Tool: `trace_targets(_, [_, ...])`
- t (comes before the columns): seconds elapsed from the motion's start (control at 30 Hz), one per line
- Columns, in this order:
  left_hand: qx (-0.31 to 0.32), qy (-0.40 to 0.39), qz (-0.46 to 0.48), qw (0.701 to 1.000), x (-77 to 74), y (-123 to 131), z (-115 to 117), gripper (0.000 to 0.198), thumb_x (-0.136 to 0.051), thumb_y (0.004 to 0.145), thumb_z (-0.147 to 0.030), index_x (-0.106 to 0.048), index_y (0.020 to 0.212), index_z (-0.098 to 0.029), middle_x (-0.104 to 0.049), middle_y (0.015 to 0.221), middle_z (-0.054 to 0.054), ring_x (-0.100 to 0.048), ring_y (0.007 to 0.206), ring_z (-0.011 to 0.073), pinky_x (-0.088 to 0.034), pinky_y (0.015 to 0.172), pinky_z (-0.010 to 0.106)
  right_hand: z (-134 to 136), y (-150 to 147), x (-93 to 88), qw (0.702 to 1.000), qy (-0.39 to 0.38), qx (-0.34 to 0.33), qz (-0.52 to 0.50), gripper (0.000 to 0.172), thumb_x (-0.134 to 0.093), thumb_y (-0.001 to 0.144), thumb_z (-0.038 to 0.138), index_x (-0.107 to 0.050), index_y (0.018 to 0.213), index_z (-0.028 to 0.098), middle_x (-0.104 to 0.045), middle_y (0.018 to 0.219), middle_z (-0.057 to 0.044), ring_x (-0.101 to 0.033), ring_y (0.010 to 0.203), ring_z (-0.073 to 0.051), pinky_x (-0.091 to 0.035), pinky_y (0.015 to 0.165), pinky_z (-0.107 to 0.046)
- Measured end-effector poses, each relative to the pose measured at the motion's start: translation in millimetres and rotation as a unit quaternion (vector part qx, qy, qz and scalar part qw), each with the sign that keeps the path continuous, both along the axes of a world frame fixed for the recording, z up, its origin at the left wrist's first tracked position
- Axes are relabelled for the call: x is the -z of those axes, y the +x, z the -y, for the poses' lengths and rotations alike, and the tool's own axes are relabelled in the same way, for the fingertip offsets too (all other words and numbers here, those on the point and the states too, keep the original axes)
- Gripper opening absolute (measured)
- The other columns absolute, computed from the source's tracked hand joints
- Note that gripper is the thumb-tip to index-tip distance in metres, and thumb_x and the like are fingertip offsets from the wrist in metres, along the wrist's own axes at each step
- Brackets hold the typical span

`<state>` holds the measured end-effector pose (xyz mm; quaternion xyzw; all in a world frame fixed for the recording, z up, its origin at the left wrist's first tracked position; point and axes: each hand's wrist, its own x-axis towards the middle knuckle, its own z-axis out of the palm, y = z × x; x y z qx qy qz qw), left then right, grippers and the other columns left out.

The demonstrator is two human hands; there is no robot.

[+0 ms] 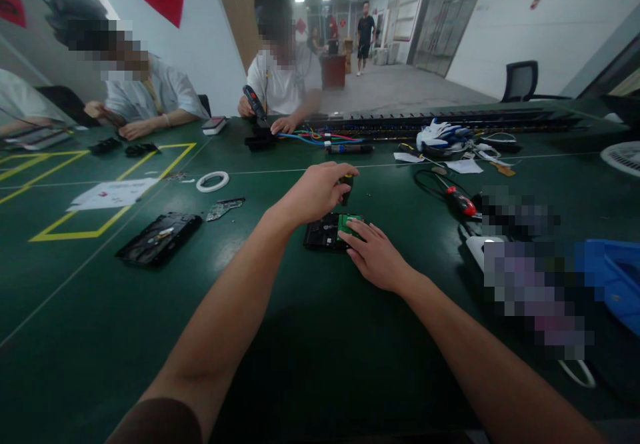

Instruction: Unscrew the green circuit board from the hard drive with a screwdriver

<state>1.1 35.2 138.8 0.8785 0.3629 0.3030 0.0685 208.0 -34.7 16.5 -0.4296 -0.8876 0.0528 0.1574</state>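
Note:
A small black device casing (320,232) lies on the green table, with a green circuit board (345,224) in its right part. My right hand (373,251) rests on the board, its fingers spread. Above the casing, my left hand (323,191) is closed round a short dark screwdriver handle (347,194) with a bit of yellow on it. The tool points down, and its tip is too small to make out. To the left lie another black casing (160,237) and a loose circuit board piece (225,209).
A white tape roll (213,181) and papers (113,194) lie at left. Gloves (443,137), a red-black tool (461,202) and a blue tray (615,277) are at right. Across the table a person (285,84) holds a power screwdriver (255,103).

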Motion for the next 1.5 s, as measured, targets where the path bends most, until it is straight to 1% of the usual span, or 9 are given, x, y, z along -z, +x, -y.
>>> trace_targets(0.07, [-0.004, 0.017, -0.021, 1.000, -3.9, 2, -7, 0.029, -0.064, 0.093, -0.014, -0.072, 0.120, -0.019, -0.076, 0.113, 0.009, -0.073, 0.098, 0.0223, -0.057, 0.094, 0.037, 0, 0, -0.5, 1.000, 0.001, 0.003, 0.004, 0.047, -0.045, 0.106, 0.028, -0.054, 0.152, 0.026, -0.046, 0.163, -0.012, -0.039, 0.153, -0.030, -0.031, 0.125, -0.059])
trace_targets(0.27, [-0.014, 0.000, -0.025, 1.000, -9.0, -1, -19, 0.021, -0.072, 0.091, -0.024, -0.077, 0.111, -0.021, -0.079, 0.098, 0.007, -0.073, 0.084, 0.0221, -0.058, 0.085, 0.037, 1, -1, -1.5, 1.000, -0.003, 0.003, 0.005, 0.047, -0.046, 0.106, 0.027, -0.055, 0.151, 0.026, -0.046, 0.163, -0.012, -0.039, 0.153, -0.030, -0.031, 0.126, -0.058])
trace_targets(0.47, [-0.022, -0.008, 0.015, 1.000, -4.7, -7, -12, 0.022, -0.075, 0.089, -0.028, -0.077, 0.110, -0.020, -0.077, 0.106, 0.006, -0.068, 0.078, 0.0176, -0.056, 0.082, 0.034, 0, 0, -0.1, 1.000, -0.002, -0.004, -0.006, 0.046, -0.045, 0.106, 0.028, -0.054, 0.151, 0.027, -0.046, 0.163, -0.011, -0.038, 0.154, -0.030, -0.030, 0.125, -0.061])
trace_targets(0.67, [0.015, -0.043, 0.043, 0.998, -1.9, -11, -2, 0.026, -0.073, 0.091, -0.026, -0.074, 0.116, -0.019, -0.076, 0.107, 0.006, -0.066, 0.076, 0.0149, -0.055, 0.076, 0.030, 0, 0, 1.8, 1.000, -0.002, -0.004, -0.005, 0.046, -0.046, 0.106, 0.029, -0.054, 0.152, 0.026, -0.046, 0.164, -0.011, -0.037, 0.155, -0.031, -0.030, 0.125, -0.061])
trace_targets(0.8, [0.029, -0.036, 0.044, 0.998, -1.1, -15, 0, 0.032, -0.071, 0.092, -0.023, -0.072, 0.124, -0.022, -0.075, 0.112, 0.005, -0.067, 0.080, 0.0149, -0.055, 0.080, 0.031, 0, 1, 2.2, 1.000, 0.000, -0.005, -0.011, 0.046, -0.045, 0.107, 0.029, -0.054, 0.152, 0.027, -0.046, 0.164, -0.011, -0.037, 0.155, -0.031, -0.029, 0.125, -0.062])
trace_targets(0.93, [0.014, -0.019, 0.034, 0.999, 1.2, -19, -3, 0.026, -0.071, 0.093, -0.026, -0.075, 0.118, -0.022, -0.074, 0.113, 0.007, -0.069, 0.083, 0.0166, -0.057, 0.086, 0.034, -1, 1, 1.4, 1.000, -0.005, -0.007, -0.009, 0.046, -0.046, 0.106, 0.028, -0.055, 0.151, 0.025, -0.046, 0.163, -0.012, -0.037, 0.155, -0.031, -0.030, 0.126, -0.061])
trace_targets(1.1, [0.020, -0.097, 0.077, 0.992, 2.3, -23, -3, 0.033, -0.057, 0.100, -0.024, -0.072, 0.129, -0.018, -0.071, 0.122, 0.011, -0.072, 0.072, 0.0135, -0.061, 0.073, 0.030, 0, 0, -0.4, 1.000, -0.008, -0.008, -0.005, 0.046, -0.046, 0.106, 0.029, -0.055, 0.151, 0.025, -0.046, 0.164, -0.012, -0.036, 0.155, -0.031, -0.031, 0.125, -0.061])
trace_targets(1.27, [0.028, -0.162, 0.081, 0.983, -5.3, -25, 3, 0.035, -0.055, 0.099, -0.022, -0.069, 0.130, -0.015, -0.077, 0.104, 0.009, -0.074, 0.074, 0.0148, -0.061, 0.071, 0.027, 0, 1, 0.3, 1.000, -0.008, -0.003, -0.004, 0.047, -0.046, 0.106, 0.028, -0.054, 0.152, 0.024, -0.045, 0.164, -0.012, -0.038, 0.154, -0.031, -0.031, 0.125, -0.060])
trace_targets(1.5, [0.051, -0.173, 0.110, 0.977, -7.5, -23, 4, 0.024, -0.065, 0.096, -0.031, -0.073, 0.112, -0.015, -0.076, 0.098, 0.007, -0.073, 0.072, 0.0131, -0.059, 0.069, 0.024, -1, 1, 2.8, 1.000, 0.003, -0.007, -0.010, 0.046, -0.047, 0.106, 0.027, -0.056, 0.151, 0.023, -0.047, 0.163, -0.014, -0.039, 0.153, -0.032, -0.031, 0.125, -0.061])
